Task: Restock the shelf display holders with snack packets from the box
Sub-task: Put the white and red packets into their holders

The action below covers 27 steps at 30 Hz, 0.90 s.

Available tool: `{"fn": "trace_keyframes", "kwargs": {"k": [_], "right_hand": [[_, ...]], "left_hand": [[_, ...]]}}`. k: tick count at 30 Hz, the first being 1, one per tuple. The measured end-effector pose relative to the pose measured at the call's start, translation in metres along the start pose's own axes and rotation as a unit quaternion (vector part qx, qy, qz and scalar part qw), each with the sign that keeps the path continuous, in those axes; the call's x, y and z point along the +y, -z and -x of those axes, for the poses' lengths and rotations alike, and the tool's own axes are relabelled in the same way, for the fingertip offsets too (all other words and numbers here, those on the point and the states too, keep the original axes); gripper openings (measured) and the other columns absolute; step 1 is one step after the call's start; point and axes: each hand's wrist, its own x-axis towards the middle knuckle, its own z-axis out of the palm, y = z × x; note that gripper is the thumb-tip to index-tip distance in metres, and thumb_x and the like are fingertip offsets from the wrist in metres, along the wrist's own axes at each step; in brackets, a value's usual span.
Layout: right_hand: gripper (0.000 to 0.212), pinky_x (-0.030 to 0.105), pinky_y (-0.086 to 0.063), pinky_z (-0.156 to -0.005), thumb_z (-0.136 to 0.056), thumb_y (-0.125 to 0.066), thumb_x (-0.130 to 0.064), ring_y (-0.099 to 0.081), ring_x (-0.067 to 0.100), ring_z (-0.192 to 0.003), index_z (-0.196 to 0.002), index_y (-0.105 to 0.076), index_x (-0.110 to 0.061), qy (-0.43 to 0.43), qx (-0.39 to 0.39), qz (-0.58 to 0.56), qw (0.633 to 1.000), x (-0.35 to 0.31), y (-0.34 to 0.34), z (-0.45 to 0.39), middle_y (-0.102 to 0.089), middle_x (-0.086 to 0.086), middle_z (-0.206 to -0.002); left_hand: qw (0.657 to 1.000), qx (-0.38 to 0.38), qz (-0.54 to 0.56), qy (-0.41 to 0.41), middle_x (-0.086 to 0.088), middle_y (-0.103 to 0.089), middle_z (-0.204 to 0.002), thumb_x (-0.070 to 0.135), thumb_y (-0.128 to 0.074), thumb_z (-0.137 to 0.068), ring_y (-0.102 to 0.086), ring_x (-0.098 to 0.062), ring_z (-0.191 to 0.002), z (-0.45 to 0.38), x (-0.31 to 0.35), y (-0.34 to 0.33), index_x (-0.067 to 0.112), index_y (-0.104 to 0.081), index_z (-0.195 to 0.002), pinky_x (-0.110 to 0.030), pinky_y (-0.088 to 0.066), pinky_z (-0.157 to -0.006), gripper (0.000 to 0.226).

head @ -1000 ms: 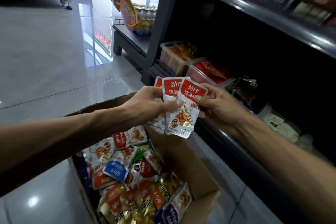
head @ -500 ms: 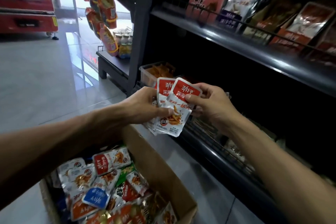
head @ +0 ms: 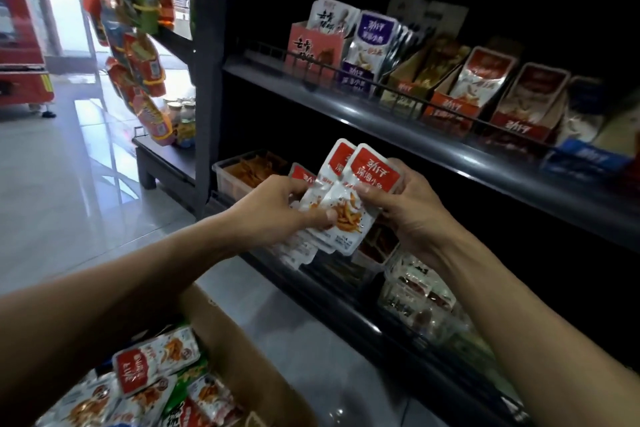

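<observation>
While you fan the red snack packets (head: 346, 204) between left hand (head: 277, 208) and right hand (head: 405, 208) — both pinching them — you square them for the red holder (head: 450, 107); box (head: 242, 350) sits below.

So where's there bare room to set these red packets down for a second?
Bare floor tiles lie between the cardboard box and the lower shelf edge. The upper shelf's front lip is bare but narrow. The display holders and the clear tubs are crowded.
</observation>
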Motion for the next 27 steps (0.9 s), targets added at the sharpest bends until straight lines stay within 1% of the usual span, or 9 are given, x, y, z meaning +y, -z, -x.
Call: {"fn": "trace_keyframes", "kwargs": {"k": [3, 6, 11, 16, 19, 21, 23, 25, 27], "right_hand": [[0.053, 0.038, -0.057, -0.085, -0.067, -0.082, -0.018, -0.070, 0.023, -0.099, -0.115, -0.059, -0.017, 0.012, 0.041, -0.008, 0.999, -0.012, 0.020, 0.001, -0.072, 0.004, -0.104], [0.042, 0.031, -0.058, -0.074, -0.078, -0.076, -0.009, -0.072, 0.019, -0.093, -0.116, -0.060, -0.017, 0.005, 0.046, -0.015, 0.999, -0.028, 0.037, 0.001, -0.074, 0.002, -0.102], [0.036, 0.037, -0.057, -0.079, -0.084, -0.072, -0.010, -0.072, 0.022, -0.095, -0.117, -0.061, -0.016, -0.008, 0.070, 0.000, 0.998, -0.054, 0.065, -0.008, -0.075, 0.004, -0.102], [0.045, 0.030, -0.058, -0.072, -0.080, -0.076, -0.011, -0.073, 0.018, -0.091, -0.121, -0.059, -0.018, 0.013, 0.078, 0.036, 0.996, -0.092, 0.091, -0.018, -0.075, -0.003, -0.096], [0.050, 0.040, -0.059, -0.081, -0.077, -0.079, -0.013, -0.072, 0.027, -0.098, -0.122, -0.060, -0.017, 0.012, 0.073, 0.069, 0.995, -0.119, 0.109, -0.025, -0.074, 0.006, -0.105], [0.055, 0.036, -0.059, -0.077, -0.071, -0.079, -0.018, -0.073, 0.026, -0.096, -0.123, -0.062, -0.015, 0.009, 0.049, 0.110, 0.993, -0.140, 0.121, -0.031, -0.075, 0.007, -0.105], [0.051, 0.035, -0.059, -0.075, -0.069, -0.076, -0.024, -0.073, 0.024, -0.093, -0.118, -0.064, -0.012, 0.005, 0.026, 0.141, 0.990, -0.158, 0.137, -0.036, -0.076, 0.007, -0.101], [0.043, 0.036, -0.060, -0.075, -0.071, -0.073, -0.024, -0.073, 0.025, -0.091, -0.111, -0.065, -0.009, 0.003, 0.013, 0.145, 0.989, -0.171, 0.154, -0.038, -0.076, 0.008, -0.097], [0.040, 0.027, -0.059, -0.062, -0.071, -0.071, -0.019, -0.074, 0.022, -0.082, -0.107, -0.065, -0.004, 0.005, 0.002, 0.146, 0.989, -0.181, 0.169, -0.038, -0.076, 0.006, -0.088]], "left_hand": [[1.000, -0.003, -0.004, -0.020, 0.003, -0.076, -0.092, 0.026, -0.067, -0.091, -0.073, -0.013, -0.080, -0.011, 0.007, -0.008, 0.016, -0.070, -0.096, -0.030, -0.060, -0.071, 0.011], [0.998, -0.030, 0.013, -0.047, 0.000, -0.075, -0.098, 0.020, -0.064, -0.093, -0.072, -0.017, -0.089, -0.025, 0.020, -0.016, 0.014, -0.069, -0.098, -0.040, -0.060, -0.082, 0.009], [0.994, -0.069, 0.049, -0.066, -0.004, -0.074, -0.105, 0.012, -0.060, -0.095, -0.071, -0.020, -0.098, -0.052, 0.043, -0.025, 0.010, -0.066, -0.103, -0.040, -0.058, -0.087, 0.010], [0.993, -0.067, 0.082, -0.058, 0.002, -0.075, -0.100, 0.012, -0.061, -0.095, -0.071, -0.021, -0.096, -0.085, 0.069, -0.027, 0.015, -0.067, -0.101, -0.033, -0.059, -0.084, 0.009], [0.992, -0.073, 0.090, -0.040, 0.000, -0.075, -0.104, 0.016, -0.060, -0.097, -0.071, -0.023, -0.097, -0.102, 0.091, -0.032, 0.019, -0.067, -0.107, -0.046, -0.053, -0.093, 0.013], [0.992, -0.081, 0.088, -0.037, 0.004, -0.075, -0.103, 0.016, -0.058, -0.098, -0.070, -0.018, -0.094, -0.113, 0.106, -0.034, 0.022, -0.068, -0.107, -0.048, -0.050, -0.096, 0.015], [0.991, -0.089, 0.092, -0.044, 0.007, -0.074, -0.104, 0.018, -0.058, -0.098, -0.069, -0.016, -0.095, -0.123, 0.121, -0.037, 0.023, -0.068, -0.108, -0.049, -0.050, -0.096, 0.015], [0.990, -0.093, 0.089, -0.053, 0.012, -0.073, -0.099, 0.020, -0.058, -0.098, -0.069, -0.014, -0.092, -0.131, 0.136, -0.039, 0.025, -0.068, -0.104, -0.038, -0.055, -0.085, 0.013], [0.991, -0.089, 0.079, -0.060, 0.015, -0.071, -0.089, 0.020, -0.057, -0.099, -0.066, -0.013, -0.082, -0.135, 0.149, -0.042, 0.027, -0.067, -0.097, -0.028, -0.053, -0.072, 0.012]]}}
